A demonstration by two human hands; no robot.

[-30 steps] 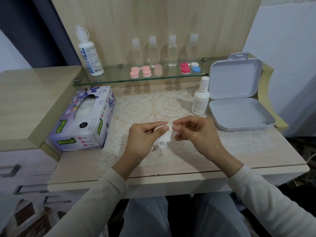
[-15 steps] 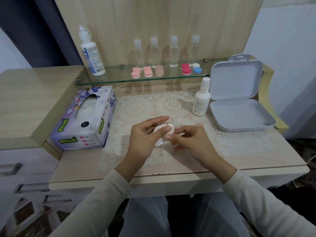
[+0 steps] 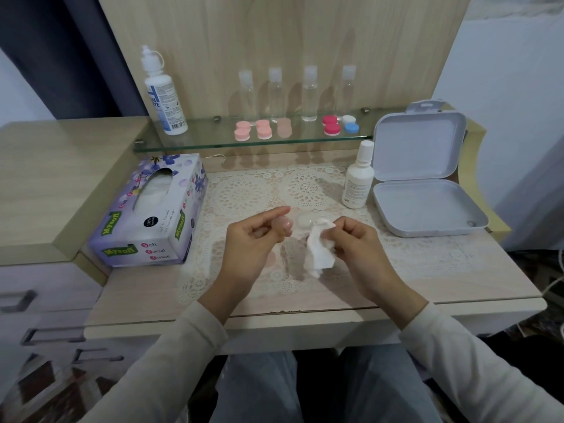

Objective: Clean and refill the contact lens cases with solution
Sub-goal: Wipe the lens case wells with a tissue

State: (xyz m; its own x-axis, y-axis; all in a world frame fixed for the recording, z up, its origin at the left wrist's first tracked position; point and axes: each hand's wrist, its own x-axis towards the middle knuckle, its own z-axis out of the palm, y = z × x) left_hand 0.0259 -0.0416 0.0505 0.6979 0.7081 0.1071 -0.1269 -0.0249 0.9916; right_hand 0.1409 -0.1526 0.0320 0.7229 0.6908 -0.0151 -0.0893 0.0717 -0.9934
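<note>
A person's left hand (image 3: 256,239) pinches one end of a small clear plastic contact lens case (image 3: 303,221) above the middle of the tabletop (image 3: 457,270), seemingly presenting its open cup for wiping. The right hand (image 3: 357,245), fingers curled, pinches a crumpled white tissue (image 3: 319,253) just beside it. A white solution bottle (image 3: 357,181) stands toward the back right.

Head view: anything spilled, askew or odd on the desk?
Nothing looks spilled or damaged. Only a small clear round lens-case piece stands out, between the left hand and the crumpled white tissue that the right hand pinches; whether the left hand holds it is unclear.
</note>
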